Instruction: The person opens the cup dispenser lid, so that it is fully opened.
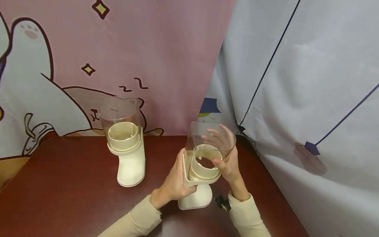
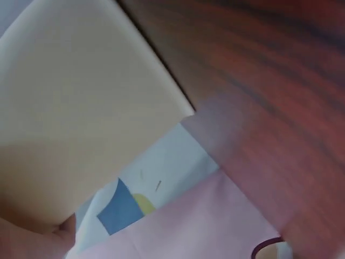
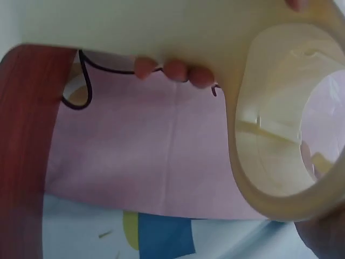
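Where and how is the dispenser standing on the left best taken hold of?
Likely by the cream body below the clear container, coming from the right: it stands upright, looks narrower than the container, and nothing touches that side.

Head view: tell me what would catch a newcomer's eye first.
Right of centre, the left hand grips a cream stand while the right hand holds the clear container on top. A similar stand rests upright to the left on the dark red table. Behind it hangs a pink cartoon backdrop.
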The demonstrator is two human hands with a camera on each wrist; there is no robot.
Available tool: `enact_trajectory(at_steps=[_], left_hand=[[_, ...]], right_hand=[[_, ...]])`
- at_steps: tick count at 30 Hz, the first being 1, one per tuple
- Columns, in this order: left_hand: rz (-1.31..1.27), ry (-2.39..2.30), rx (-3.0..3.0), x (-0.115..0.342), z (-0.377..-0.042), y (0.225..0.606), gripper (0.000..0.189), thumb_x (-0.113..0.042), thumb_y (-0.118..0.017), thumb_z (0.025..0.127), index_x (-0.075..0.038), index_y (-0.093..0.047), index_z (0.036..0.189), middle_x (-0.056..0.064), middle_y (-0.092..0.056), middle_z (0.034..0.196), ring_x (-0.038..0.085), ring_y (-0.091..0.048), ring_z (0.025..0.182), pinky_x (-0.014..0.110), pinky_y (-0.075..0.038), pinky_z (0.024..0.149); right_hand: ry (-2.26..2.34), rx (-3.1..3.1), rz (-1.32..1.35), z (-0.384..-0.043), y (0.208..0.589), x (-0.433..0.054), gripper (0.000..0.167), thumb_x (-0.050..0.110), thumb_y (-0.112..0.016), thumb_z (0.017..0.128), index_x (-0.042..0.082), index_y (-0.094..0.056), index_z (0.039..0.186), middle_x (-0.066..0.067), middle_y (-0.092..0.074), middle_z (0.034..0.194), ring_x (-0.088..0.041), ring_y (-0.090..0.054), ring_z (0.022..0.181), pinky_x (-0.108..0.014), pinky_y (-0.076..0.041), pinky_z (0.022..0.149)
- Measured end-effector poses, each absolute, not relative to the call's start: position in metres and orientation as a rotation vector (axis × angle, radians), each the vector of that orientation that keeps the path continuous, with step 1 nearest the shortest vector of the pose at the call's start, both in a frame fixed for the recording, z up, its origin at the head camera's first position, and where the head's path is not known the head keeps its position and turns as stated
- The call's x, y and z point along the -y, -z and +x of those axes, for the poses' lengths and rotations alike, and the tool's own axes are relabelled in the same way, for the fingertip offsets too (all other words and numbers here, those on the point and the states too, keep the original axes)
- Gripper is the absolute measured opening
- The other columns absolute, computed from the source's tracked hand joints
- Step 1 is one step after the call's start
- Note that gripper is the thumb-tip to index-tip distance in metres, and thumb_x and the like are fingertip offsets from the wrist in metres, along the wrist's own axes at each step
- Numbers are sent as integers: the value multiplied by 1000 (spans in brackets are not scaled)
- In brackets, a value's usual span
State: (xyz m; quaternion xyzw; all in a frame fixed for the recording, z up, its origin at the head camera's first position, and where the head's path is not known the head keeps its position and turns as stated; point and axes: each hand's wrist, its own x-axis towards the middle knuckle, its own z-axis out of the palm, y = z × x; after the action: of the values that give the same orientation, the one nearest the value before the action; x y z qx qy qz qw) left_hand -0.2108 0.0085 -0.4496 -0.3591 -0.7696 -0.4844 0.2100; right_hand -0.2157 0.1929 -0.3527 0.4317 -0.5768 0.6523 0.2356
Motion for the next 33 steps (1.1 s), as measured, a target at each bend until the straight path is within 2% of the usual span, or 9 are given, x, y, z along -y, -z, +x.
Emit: enact_trajectory(at_steps=[7,14,22,33], left_hand=[[-1017,1339,2158,-5,-211,453,119,-21,-74,54,7,-12,152,26,-39,146,33,-52,126,50,-45,105],[-1048,1353,2200,-3,-214,451,121,-21,-76,55,7,-10,152,29,-38,146,36,-50,128,51,-45,106],[-1045,1352,2186,-2,-218,453,120,-21,-74,54,7,-11,152,29,-38,146,36,-49,129,50,-45,106],[-1062,1375,2182,1,-218,452,121,-18,-78,54,6,-10,152,31,-37,146,37,-49,129,51,-45,106]], right_hand=[[-1761,1528,1124,-210,353,-185,92,42,-76,85,-8,-30,148,-19,-59,135,-29,-66,116,-40,-53,100],[-1772,1416,1123,-208,350,-178,94,41,-81,82,-8,-33,145,-23,-60,132,-32,-66,114,-40,-54,97],[-1826,1446,1007,-206,348,-174,89,42,-80,82,-7,-37,143,-22,-62,130,-30,-67,112,-39,-54,97],[-1835,1404,987,-207,349,-170,94,46,-82,79,-7,-39,142,-24,-62,128,-32,-68,110,-39,-55,94]])
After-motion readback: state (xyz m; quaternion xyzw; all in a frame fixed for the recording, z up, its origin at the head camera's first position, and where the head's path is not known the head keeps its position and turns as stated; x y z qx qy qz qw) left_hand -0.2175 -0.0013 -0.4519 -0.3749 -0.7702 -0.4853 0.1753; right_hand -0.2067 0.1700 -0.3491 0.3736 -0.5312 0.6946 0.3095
